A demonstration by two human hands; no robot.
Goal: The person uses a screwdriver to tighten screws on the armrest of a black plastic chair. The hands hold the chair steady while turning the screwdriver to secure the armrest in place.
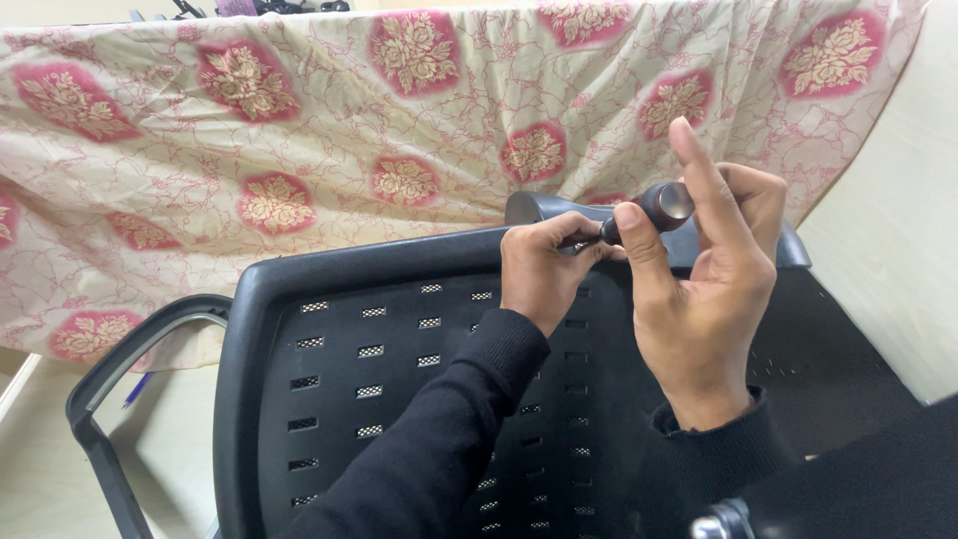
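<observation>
A black plastic chair back (329,329) with rows of small slots lies in front of me. My right hand (704,289) grips the round dark handle of a screwdriver (661,208), index finger pointing up. My left hand (544,265) pinches the thin shaft near its tip at the top rim of the chair back. The tip itself is hidden behind my left fingers. Both arms wear black sleeves.
A cream cloth with red floral patches (399,130) hangs behind the chair. A curved black armrest (120,369) sticks out at the left. A blue pen (138,389) lies on the pale floor. A metal fitting (720,521) shows at the bottom edge.
</observation>
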